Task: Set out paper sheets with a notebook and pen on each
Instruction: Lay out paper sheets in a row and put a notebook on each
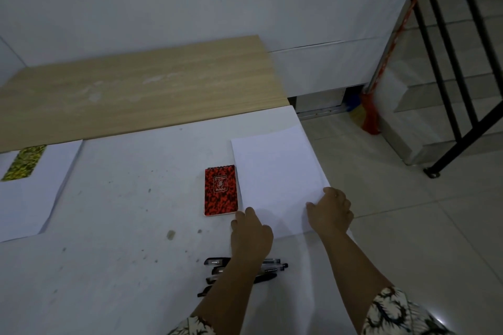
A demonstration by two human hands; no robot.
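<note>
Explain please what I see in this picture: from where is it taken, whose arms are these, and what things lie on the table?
There is one picture, from a camera worn on a person's head, looking down at their own arms. No machine is involved. Both hands rest on a white paper sheet at the right edge of the white table: the left hand on its near left corner, the right hand on its near right part. Neither lifts anything. A red notebook lies beside that sheet. Several black pens lie nearer, partly under the left forearm. At far left, a yellow-green notebook lies on another sheet.
</note>
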